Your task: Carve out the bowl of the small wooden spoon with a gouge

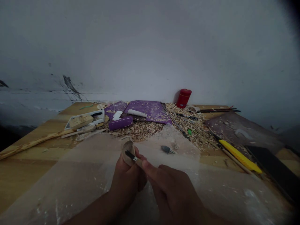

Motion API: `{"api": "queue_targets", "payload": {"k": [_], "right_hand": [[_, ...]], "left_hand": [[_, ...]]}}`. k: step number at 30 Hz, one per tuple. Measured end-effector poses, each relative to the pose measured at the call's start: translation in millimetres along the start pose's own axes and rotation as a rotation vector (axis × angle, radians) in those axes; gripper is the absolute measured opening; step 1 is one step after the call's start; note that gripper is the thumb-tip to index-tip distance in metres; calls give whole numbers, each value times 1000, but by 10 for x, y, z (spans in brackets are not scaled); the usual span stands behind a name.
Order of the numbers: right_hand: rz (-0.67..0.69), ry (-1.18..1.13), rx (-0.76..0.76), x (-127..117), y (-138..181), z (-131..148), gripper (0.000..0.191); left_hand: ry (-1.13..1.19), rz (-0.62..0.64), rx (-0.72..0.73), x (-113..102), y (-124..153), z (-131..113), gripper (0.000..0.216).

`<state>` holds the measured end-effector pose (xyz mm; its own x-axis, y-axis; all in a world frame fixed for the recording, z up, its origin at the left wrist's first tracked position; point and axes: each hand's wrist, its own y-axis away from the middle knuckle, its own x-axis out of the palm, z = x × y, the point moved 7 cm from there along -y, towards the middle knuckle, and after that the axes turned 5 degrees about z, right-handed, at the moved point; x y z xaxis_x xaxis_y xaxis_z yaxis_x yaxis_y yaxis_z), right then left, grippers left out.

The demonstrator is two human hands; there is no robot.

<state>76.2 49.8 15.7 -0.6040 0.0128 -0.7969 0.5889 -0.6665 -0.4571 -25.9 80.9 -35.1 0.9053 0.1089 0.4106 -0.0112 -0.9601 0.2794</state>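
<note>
Right hand (173, 187) holds brush (131, 155) at hollowed piece (127, 145) in left hand (127, 179).

Woodcarving workspace: wood shavings (145, 129) heaped on wooden table (30, 165).

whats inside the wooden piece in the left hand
Inside the wooden piece, a dark patch shows, with the dark-tipped tool across the opening. Whatever lies directly beneath the tip is covered and can't be seen.

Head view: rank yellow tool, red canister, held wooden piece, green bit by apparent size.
1. Yellow tool
2. Red canister, held wooden piece: order unsure; piece nearer, partly covered
3. Green bit
</note>
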Motion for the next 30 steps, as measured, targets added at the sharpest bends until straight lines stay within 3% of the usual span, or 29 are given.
{"api": "queue_targets", "payload": {"k": [5, 11, 17, 25, 27, 30], "right_hand": [[-38, 250, -54, 15, -2, 41, 36], [-27, -178, 66, -36, -67, -22, 33], [-15, 202, -44, 21, -34, 42, 37], [-45, -557, 254, -40, -127, -110, 30], [-51, -621, 298, -55, -148, -168, 30], [-24, -499, 250, -118, -157, -205, 33]], "left_hand": [[8, -21, -25, 2, -12, 14, 37], [41, -39, -29, 7, 9, 22, 37], [48, -50, -28, -1, 26, 23, 34], [56, -2, -81, 47, 8, 103, 35], [61, 50, -110, 79, -11, 127, 34], [57, 109, -134, 98, -46, 107, 29]]}}
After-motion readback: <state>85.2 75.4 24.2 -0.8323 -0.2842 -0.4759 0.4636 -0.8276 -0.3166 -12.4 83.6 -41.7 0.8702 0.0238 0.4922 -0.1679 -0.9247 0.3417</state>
